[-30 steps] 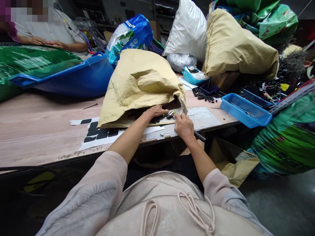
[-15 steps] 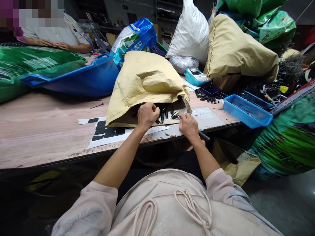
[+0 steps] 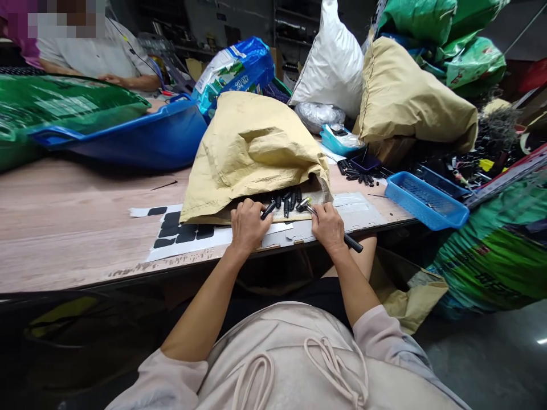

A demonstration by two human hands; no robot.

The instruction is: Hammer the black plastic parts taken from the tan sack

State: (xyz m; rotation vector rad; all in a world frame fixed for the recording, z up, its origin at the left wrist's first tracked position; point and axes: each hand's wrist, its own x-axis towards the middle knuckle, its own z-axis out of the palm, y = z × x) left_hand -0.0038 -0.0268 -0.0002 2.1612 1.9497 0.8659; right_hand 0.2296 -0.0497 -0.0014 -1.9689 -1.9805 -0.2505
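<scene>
My left hand [image 3: 249,226] is at the mouth of a tan paper sack [image 3: 256,136], fingers closed on a small black tapered piece [image 3: 268,209]. Several similar black pieces [image 3: 287,204] lie just inside the opening, on a pale inner surface. My right hand [image 3: 328,228] is wrapped round a hammer [image 3: 354,244]. The shiny metal head points left toward the black pieces, and its black grip sticks out below the hand. How deep the sack's contents go is hidden.
White sheets with black stickers [image 3: 177,232] lie by the sack. A blue basket [image 3: 427,202] sits at the table's right edge. Behind stand a blue tub [image 3: 141,139], a white sack [image 3: 329,62] and another tan sack [image 3: 414,91]. A person's arm [image 3: 141,82] shows at far left.
My left hand has drawn back from inside the sack toward its front edge, with a black piece now showing in the fingers. My right hand keeps the hammer in nearly the same place.
</scene>
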